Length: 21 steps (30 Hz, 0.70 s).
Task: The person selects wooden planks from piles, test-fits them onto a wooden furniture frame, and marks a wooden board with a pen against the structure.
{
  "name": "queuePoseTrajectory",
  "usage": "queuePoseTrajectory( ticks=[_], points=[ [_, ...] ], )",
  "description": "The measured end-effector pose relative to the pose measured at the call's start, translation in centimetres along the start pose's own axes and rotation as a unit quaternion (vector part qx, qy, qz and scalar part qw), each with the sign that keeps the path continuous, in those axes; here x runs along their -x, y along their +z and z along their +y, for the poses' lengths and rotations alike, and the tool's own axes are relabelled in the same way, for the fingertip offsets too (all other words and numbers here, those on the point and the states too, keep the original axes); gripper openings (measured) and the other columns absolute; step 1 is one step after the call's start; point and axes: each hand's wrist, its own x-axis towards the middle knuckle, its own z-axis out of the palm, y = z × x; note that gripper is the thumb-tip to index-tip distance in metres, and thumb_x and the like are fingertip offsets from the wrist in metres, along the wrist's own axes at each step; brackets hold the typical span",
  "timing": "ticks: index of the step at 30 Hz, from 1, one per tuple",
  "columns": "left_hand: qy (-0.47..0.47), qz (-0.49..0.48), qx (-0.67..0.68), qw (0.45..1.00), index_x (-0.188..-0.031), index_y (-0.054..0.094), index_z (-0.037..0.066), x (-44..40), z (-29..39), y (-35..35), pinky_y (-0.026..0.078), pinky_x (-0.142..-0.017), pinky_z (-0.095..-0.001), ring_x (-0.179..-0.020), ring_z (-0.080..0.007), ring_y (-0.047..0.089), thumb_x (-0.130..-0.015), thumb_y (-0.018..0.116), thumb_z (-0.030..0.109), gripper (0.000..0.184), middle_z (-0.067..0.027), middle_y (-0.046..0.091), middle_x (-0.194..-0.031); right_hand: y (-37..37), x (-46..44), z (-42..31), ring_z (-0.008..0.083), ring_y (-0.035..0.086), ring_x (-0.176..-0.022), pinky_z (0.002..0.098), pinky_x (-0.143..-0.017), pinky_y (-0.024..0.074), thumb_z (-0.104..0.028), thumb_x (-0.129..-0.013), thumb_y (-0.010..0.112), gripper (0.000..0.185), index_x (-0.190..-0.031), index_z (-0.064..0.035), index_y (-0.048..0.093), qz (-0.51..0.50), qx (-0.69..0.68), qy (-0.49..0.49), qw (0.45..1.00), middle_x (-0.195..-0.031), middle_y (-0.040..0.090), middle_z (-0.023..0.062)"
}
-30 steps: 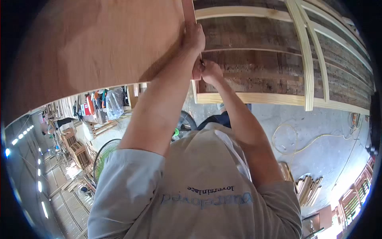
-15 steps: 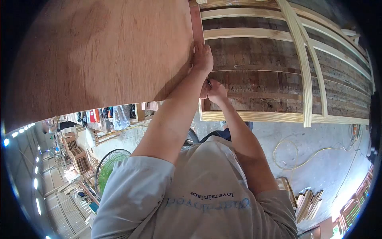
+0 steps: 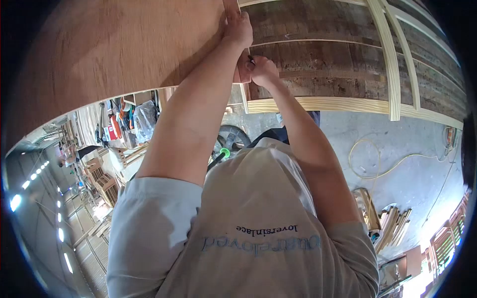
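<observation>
A large plywood panel fills the upper left, with a reddish wooden strip along its right edge. My left hand is closed on the strip near the top of the view, its fingertips partly hidden. Lower down, close to the strip's near end, my right hand is closed in a pinch. Between its fingers a small dark object shows, pressed up against the strip; its kind cannot be made out.
Right of the panel lies a pale timber frame over dark boards, crossed by an upright slat. A yellow hose curls on the concrete floor. Wood offcuts lie at lower right. A black fan-like round thing stands behind my left arm.
The view has tilted, so the panel, frame and both hands sit higher in it. Both hands keep their places on the strip, and more floor shows.
</observation>
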Motion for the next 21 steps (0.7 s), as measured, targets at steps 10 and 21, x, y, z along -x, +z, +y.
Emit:
queuePoseTrajectory(
  ticks=[10, 21],
  points=[
    [-0.037, -0.028, 0.024, 0.999, -0.105, 0.043, 0.0, 1.1, 1.1, -1.9, 0.033, -0.093, -0.0432, -0.11, -0.0375, 0.038, -0.063, 0.058, 0.001, 0.044, -0.0217, 0.043, -0.11, 0.0, -0.2, 0.2, 0.035, 0.056, -0.089, 0.0427, -0.074, 0.0469, -0.031, -0.076, 0.054, 0.028, -0.092, -0.0083, 0.058, -0.023, 0.005, 0.005, 1.0, -0.09, 0.059, 0.0201],
    [-0.001, -0.254, -0.013, 0.967, -0.135, 0.009, 0.01, -0.1, 0.4, -2.4, 0.023, -0.1, -0.0527, -0.127, -0.0446, 0.007, -0.06, 0.07, 0.007, 0.097, -0.0308, -0.006, -0.136, -2.3, 0.0, 0.8, 0.0287, 0.061, -0.069, 0.0372, -0.063, 0.0471, -0.034, -0.082, 0.049, 0.035, -0.076, -0.0017, 0.06, 0.049, -0.279, 0.155, 0.946, -0.068, 0.06, 0.0178]
  ],
)
